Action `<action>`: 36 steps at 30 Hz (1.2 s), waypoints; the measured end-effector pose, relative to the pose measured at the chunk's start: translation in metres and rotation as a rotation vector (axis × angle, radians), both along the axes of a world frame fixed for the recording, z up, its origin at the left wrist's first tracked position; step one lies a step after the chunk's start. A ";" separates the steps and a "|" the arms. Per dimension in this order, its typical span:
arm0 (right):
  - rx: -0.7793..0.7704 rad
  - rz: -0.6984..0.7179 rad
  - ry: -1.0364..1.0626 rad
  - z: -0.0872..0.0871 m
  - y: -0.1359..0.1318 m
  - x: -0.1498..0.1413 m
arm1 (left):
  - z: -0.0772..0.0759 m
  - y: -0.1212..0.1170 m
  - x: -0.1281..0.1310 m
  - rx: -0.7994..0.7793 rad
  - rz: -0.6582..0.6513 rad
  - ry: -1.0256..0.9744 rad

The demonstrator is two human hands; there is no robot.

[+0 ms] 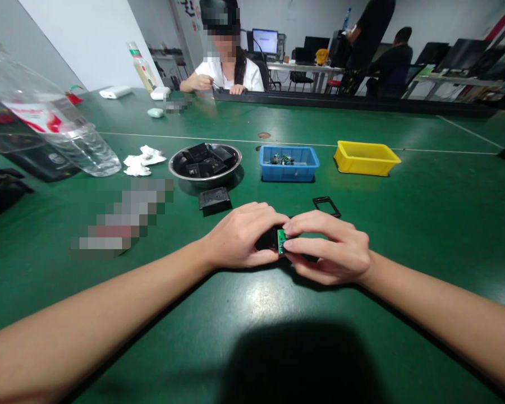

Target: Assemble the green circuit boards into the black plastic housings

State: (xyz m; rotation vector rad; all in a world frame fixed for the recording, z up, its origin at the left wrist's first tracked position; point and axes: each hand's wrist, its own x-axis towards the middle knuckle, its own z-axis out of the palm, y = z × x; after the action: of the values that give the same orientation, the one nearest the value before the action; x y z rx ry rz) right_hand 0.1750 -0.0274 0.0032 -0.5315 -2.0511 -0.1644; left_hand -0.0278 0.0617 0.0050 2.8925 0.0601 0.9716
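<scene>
Green circuit board (280, 242): on the near side of the blue bin (288, 174), at a black part (268, 239) partly hidden by fingers. Left hand (246, 234) curled round the black part, gripping it; right hand (332, 247) pinching the board with its fingertips.

Surface: green table (252, 359), glossy, light reflected near the hands, a dark shadow at the near edge. Small electronic pieces (283, 160) inside the blue bin. Yellow bin (368, 166) to its right; black frame (327, 206) lying flat, nearer and to the right. Metal bowl (205, 182) of black cases (207, 163) to its left, one loose black case (215, 201) nearer, below the bowl. Crumpled tissue (143, 160) and a large clear bottle (63, 123) farther left.

Room, beyond the blue bin: seated person (227, 73) in white across the table; right of them, desks with monitors (265, 41), one person (368, 39) standing, another (393, 62) seated, both in dark clothes.
</scene>
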 end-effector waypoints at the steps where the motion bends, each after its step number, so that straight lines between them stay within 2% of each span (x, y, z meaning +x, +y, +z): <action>1: -0.003 0.005 -0.009 0.000 0.000 0.000 | 0.000 0.000 0.000 0.000 -0.001 -0.001; 12: 0.019 -0.038 -0.059 0.000 0.004 0.002 | 0.001 0.000 0.000 -0.017 0.006 -0.011; 27: 0.025 -0.002 0.025 -0.003 0.003 0.000 | 0.001 0.000 0.001 -0.040 -0.021 0.017; 36: 0.018 -0.046 0.028 -0.001 0.002 0.001 | 0.002 -0.001 0.002 -0.051 -0.022 0.019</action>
State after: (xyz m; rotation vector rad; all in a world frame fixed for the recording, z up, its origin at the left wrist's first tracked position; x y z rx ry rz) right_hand 0.1758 -0.0256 0.0017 -0.5669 -2.0095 -0.2008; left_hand -0.0258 0.0605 0.0073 2.8499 0.0528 0.9258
